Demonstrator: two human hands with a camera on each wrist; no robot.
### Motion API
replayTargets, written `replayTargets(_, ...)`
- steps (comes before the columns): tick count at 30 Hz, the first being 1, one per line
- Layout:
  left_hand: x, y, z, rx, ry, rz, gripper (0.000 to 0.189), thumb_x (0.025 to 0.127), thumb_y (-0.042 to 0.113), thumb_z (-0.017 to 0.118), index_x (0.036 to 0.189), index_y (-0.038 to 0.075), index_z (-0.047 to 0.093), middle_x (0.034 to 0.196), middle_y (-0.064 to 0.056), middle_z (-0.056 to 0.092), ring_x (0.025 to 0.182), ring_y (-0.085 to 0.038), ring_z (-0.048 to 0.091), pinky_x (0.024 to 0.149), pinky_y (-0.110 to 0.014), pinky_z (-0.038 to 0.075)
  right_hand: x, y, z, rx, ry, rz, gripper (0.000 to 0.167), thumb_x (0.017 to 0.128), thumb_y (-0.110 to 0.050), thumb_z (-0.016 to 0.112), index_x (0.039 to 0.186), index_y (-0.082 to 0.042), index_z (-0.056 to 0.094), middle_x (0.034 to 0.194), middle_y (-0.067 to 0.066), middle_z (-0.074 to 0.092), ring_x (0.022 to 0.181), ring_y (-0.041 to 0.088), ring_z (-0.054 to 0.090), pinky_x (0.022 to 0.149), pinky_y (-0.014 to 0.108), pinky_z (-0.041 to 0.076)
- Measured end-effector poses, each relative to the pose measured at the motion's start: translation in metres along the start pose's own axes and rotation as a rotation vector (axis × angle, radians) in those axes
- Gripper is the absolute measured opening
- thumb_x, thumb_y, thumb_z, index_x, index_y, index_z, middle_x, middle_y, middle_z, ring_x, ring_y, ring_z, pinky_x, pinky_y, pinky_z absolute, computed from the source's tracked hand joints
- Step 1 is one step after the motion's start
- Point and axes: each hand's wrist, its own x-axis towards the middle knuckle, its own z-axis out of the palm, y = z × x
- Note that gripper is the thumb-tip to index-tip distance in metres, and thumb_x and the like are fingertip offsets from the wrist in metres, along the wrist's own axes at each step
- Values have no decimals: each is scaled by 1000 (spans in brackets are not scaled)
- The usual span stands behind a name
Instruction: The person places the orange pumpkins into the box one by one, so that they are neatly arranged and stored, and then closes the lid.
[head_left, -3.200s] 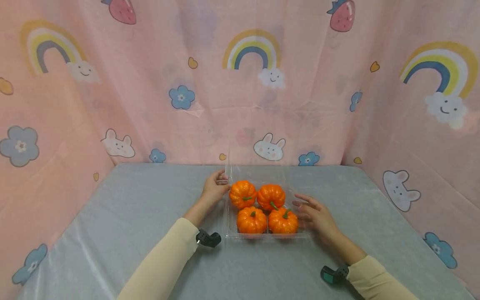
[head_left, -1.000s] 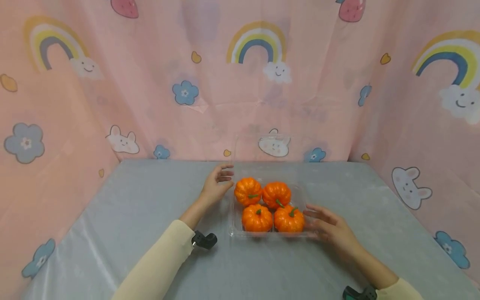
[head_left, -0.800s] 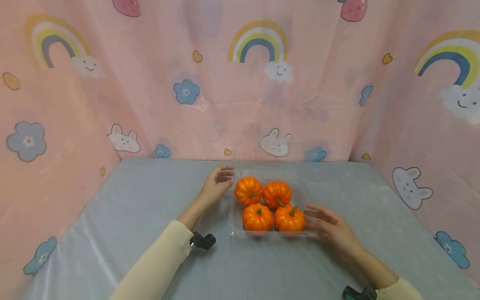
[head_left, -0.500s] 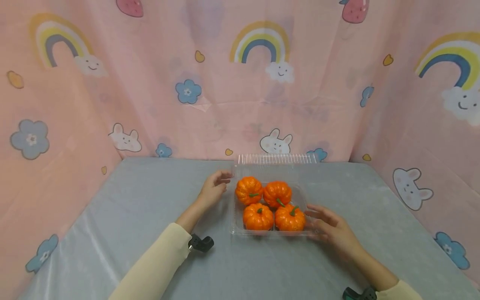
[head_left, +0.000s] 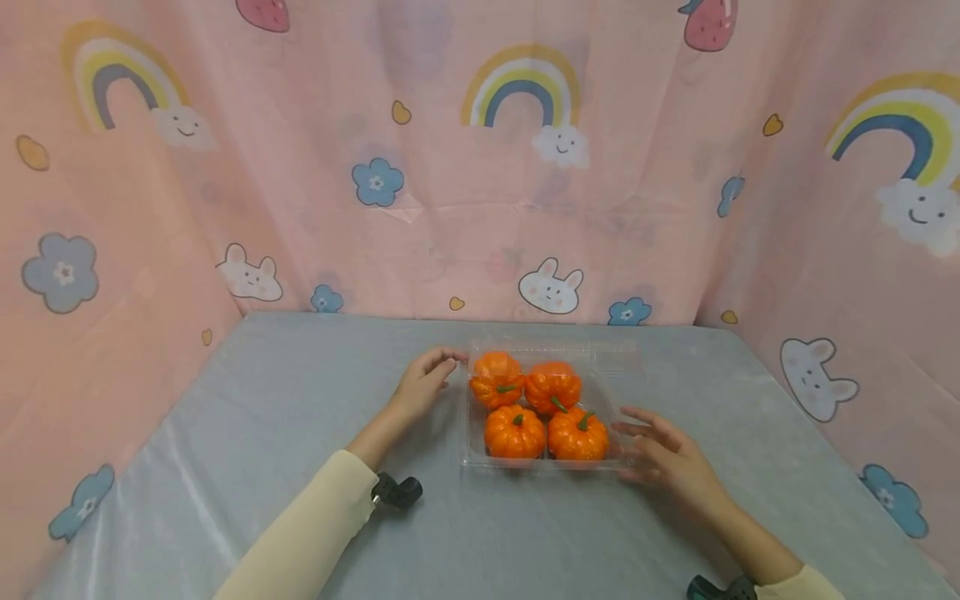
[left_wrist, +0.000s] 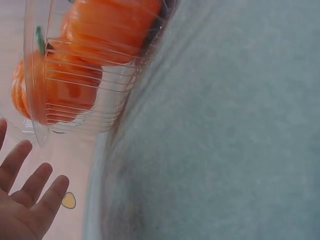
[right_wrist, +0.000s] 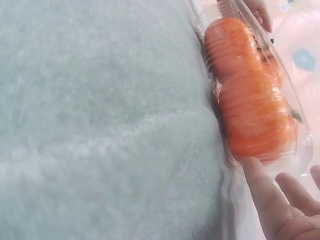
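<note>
A clear plastic clamshell box [head_left: 480,464] sits on the grey cloth, with several small orange pumpkins [head_left: 514,432] inside. Its transparent lid [head_left: 611,354] leans low over the rear pumpkins; its outline is faint. My left hand [head_left: 422,387] is at the lid's left edge, fingertips by the plastic. In the left wrist view, spread fingers [left_wrist: 37,185] lie below the box rim, the thumb out of sight. My right hand [head_left: 675,458] is at the box's right side with fingers extended. In the right wrist view, one fingertip [right_wrist: 251,167] meets the ribbed wall.
Grey cloth [head_left: 247,467] covers the table around the box. A pink printed curtain [head_left: 420,250] stands behind and along both sides. Each wrist wears a black camera mount [head_left: 397,492] below the cream sleeve [head_left: 300,533].
The lid rose upright behind the pumpkins, then swung forward and down over the rear ones. My left hand followed it slightly lower. The right hand stayed at the box's side.
</note>
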Motion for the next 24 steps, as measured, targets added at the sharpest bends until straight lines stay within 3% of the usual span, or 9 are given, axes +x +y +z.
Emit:
replayTargets(9, -4, 1, -4, -2, -44, 26, 27, 96, 17, 51, 115, 1, 62, 134, -14, 59, 128, -29, 52, 104, -51, 44, -3, -4, -5, 30, -17, -27, 36, 104, -22, 41, 139, -19, 44, 118, -19, 63, 100, 12, 68, 76, 36, 59)
replayTargets(15, -8, -3, -8, 57, -102, 89, 27, 96, 13, 54, 118, 0, 61, 137, -17, 55, 127, -36, 52, 107, -52, 40, -5, -7, -7, 36, -6, -16, 31, 105, -27, 39, 134, -26, 48, 116, -17, 64, 99, 13, 69, 76, 36, 59)
replayTargets(20, -11, -4, -10, 105, -126, 98, 27, 95, 11, 55, 120, 3, 61, 135, -16, 57, 128, -38, 50, 108, -54, 39, -5, -11, -6, 6, 25, 37, 44, 104, -37, 36, 142, -15, 41, 122, -5, 64, 100, 16, 69, 78, 40, 59)
replayTargets(24, -16, 0, -12, 119, -137, 66, 30, 94, 12, 56, 123, 4, 60, 135, -16, 56, 126, -40, 51, 105, -55, 41, -5, -15, -6, -22, 35, 65, 54, 104, -40, 33, 147, -7, 32, 129, 8, 61, 101, 19, 69, 79, 43, 59)
